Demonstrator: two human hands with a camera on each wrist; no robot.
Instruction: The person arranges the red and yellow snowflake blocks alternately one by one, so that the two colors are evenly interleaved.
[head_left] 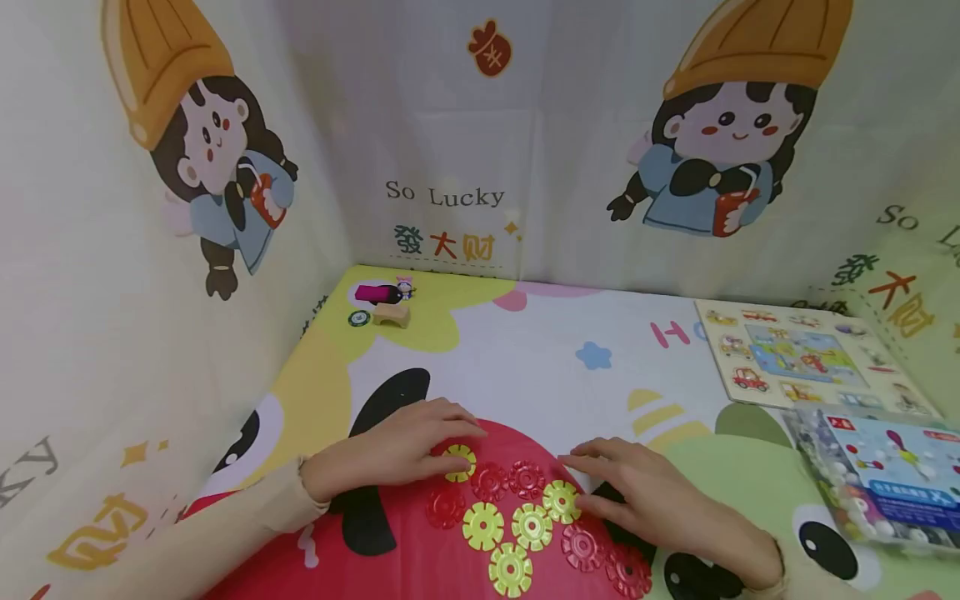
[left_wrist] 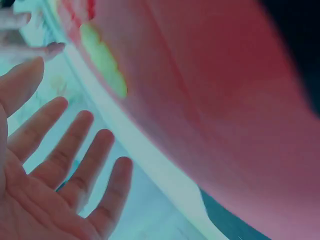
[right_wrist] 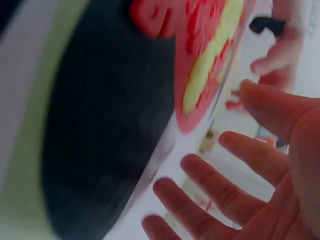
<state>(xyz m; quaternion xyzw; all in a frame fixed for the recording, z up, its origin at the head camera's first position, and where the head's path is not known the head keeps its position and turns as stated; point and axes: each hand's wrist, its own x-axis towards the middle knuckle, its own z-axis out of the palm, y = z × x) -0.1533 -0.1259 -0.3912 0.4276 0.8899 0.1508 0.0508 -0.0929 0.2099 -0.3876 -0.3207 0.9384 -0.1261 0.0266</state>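
On the red part of the printed cloth lie several notched plastic discs, yellow and red, grouped between the two hands. My left hand hovers palm down on the group's left, its thumb right by a yellow disc. Its fingers are spread and nearly straight in the left wrist view, with nothing in them. From the other side my right hand reaches in, its thumb close to another yellow disc. Extended, separated fingers and a bare palm show in the right wrist view.
A wooden picture puzzle board lies at the back right. In front of it sits a clear plastic box with a blue label. At the back left are a wooden block, a round token and a magenta piece. Printed cloth walls surround the table.
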